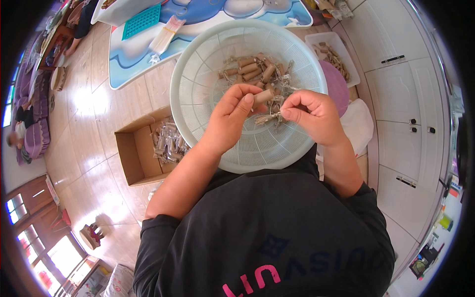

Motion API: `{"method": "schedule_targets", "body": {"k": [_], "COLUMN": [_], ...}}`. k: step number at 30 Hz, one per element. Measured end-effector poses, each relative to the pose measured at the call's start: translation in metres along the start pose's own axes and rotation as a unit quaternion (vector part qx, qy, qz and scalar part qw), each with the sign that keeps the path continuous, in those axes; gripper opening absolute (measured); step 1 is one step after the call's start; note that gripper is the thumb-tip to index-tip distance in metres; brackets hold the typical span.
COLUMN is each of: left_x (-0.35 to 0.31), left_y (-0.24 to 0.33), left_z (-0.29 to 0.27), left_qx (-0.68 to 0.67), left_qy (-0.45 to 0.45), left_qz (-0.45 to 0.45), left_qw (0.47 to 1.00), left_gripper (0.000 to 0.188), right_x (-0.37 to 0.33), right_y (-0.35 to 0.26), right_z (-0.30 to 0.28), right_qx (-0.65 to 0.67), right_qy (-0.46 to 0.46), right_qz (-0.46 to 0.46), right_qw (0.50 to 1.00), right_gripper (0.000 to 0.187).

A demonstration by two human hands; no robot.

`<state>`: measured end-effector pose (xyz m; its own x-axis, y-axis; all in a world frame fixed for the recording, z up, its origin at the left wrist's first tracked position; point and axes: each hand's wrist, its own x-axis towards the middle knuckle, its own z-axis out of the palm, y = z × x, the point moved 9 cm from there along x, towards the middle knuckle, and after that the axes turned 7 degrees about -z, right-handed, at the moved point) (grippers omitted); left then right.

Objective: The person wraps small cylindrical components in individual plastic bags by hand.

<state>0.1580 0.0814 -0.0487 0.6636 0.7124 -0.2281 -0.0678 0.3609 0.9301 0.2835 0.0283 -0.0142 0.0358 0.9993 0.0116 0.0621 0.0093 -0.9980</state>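
My left hand (231, 115) grips a small tan cylinder (262, 97), like a cardboard tube, between thumb and fingers. Close beside it, my right hand (312, 113) is closed in a pinch at the end of a bundle of thin pale strands (267, 119); I cannot make out exactly what its fingertips hold. Both hands are over a large pale green mesh basket (198, 143). More tan cylinders (251, 69) lie heaped inside it, some with clear wrapping or strands around them.
Left of the basket, an open cardboard box (133, 148) holds several clear-wrapped pieces (169, 140). Beyond stands a blue patterned table (123, 59) with a teal grid tray (141, 22) and plastic bags (166, 34). White cabinets (396, 94) line the right, near a white bin (354, 74) of brown pieces.
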Motion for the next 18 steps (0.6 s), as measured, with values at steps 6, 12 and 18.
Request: {"method": "schedule_targets", "body": {"k": [6,12,18], "left_x": [-0.003,-0.007,-0.005], "left_y": [-0.010,-0.012,0.001], "left_z": [0.009,0.008,0.010], "left_qx": [-0.100,-0.036,-0.016], "left_qy": [-0.029,-0.039,-0.035], "left_qz": [-0.117,-0.135,-0.055], "left_qw": [0.988,0.989,0.998], "left_gripper": [0.031,0.036,0.021], "right_x": [0.002,0.001,0.004], "right_y": [0.008,0.017,0.017], "right_z": [0.006,0.017,0.010], "right_qx": [-0.015,0.052,0.061], "right_qy": [0.030,0.015,0.056], "right_qz": [-0.001,0.013,-0.021], "right_qw": [0.999,0.998,0.996], "right_gripper": [0.006,0.021,0.020]}}
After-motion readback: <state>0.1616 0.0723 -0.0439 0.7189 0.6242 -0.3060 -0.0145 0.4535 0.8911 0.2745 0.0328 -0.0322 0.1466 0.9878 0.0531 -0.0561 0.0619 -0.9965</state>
